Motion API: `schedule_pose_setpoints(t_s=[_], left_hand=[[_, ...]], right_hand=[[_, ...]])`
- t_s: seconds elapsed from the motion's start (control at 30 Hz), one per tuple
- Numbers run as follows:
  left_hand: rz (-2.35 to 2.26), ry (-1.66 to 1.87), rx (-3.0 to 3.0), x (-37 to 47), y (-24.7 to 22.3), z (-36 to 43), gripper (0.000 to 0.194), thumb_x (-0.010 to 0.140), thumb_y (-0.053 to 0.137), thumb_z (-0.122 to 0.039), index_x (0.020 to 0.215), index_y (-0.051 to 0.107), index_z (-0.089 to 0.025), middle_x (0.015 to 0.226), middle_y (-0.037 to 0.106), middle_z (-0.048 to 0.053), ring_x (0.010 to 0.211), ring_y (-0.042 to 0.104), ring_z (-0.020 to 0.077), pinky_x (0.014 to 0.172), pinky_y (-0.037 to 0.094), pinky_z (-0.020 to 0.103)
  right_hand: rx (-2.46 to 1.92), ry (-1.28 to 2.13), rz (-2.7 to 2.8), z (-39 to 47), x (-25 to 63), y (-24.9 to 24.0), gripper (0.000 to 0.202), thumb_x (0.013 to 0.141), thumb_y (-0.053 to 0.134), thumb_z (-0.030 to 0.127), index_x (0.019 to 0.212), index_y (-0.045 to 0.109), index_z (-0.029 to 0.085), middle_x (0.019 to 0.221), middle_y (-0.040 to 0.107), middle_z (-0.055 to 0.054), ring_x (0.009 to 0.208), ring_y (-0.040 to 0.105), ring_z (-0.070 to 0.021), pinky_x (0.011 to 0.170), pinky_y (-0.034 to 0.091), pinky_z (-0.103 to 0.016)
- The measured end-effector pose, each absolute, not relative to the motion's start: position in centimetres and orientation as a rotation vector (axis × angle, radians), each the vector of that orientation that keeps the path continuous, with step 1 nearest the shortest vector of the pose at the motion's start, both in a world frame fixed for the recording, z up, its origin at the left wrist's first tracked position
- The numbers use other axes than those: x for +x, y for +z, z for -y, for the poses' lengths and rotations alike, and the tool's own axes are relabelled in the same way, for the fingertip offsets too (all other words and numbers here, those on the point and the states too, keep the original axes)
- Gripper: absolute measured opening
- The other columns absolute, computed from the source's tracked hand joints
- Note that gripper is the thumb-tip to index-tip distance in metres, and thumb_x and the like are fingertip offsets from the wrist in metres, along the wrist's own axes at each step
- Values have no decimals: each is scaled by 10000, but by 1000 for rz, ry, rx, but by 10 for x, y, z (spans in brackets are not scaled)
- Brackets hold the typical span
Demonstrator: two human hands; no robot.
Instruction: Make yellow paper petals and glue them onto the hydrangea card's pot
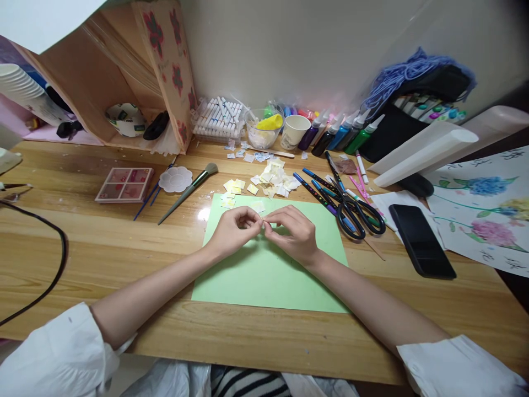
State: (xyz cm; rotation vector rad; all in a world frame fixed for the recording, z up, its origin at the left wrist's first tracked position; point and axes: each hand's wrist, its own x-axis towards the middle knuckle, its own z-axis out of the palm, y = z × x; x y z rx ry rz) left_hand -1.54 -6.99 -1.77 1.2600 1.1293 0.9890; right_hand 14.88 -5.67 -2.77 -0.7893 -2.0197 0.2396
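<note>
Hands two; green sheet one; phone one; flower-shaped palette one; large brush one.

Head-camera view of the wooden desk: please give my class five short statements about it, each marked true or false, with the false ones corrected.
1. The bare left hand and bare right hand are over the pale green rectangular sheet of paper. True.
2. The black-handled metal scissors lie at the sheet's left side. False: they lie at its right side.
3. The white paper cup stands upright. True.
4. The black rectangular smartphone shows a brightly lit screen. False: its screen is dark.
5. The long green-handled brush lies on the green sheet. False: it lies on the wooden desk, left of the sheet.
</note>
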Motion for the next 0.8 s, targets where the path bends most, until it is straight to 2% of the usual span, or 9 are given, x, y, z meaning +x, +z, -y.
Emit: schedule_pose_setpoints(t_s=[0.43, 0.6, 0.8], left_hand=[[-1124, 995, 1294, -17, -17, 70, 109, 743, 610, -235, 733, 586, -129, 681, 569, 12, 601, 501, 86, 550, 403, 199], [-1142, 1014, 1298, -18, -17, 69, 115, 729, 621, -242, 730, 588, -132, 673, 569, 9, 598, 503, 87, 534, 393, 192], [-1168, 1016, 1323, -17, -20, 69, 120, 692, 649, -232, 709, 587, -131, 660, 569, 8, 575, 495, 82, 526, 390, 192]], right_hand=[[-811, 298, 1958, 57, 148, -26, 123, 754, 605, 108, 820, 631, 208, 747, 678, -32, 686, 603, -159, 625, 503, -312], [-813, 346, 1973, 56, 148, -26, 125, 743, 629, 122, 838, 632, 203, 766, 683, -43, 697, 599, -161, 569, 493, -283], [-826, 345, 1990, 56, 148, -25, 93, 755, 609, 119, 778, 625, 208, 717, 672, -30, 656, 583, -154, 589, 490, -290]])
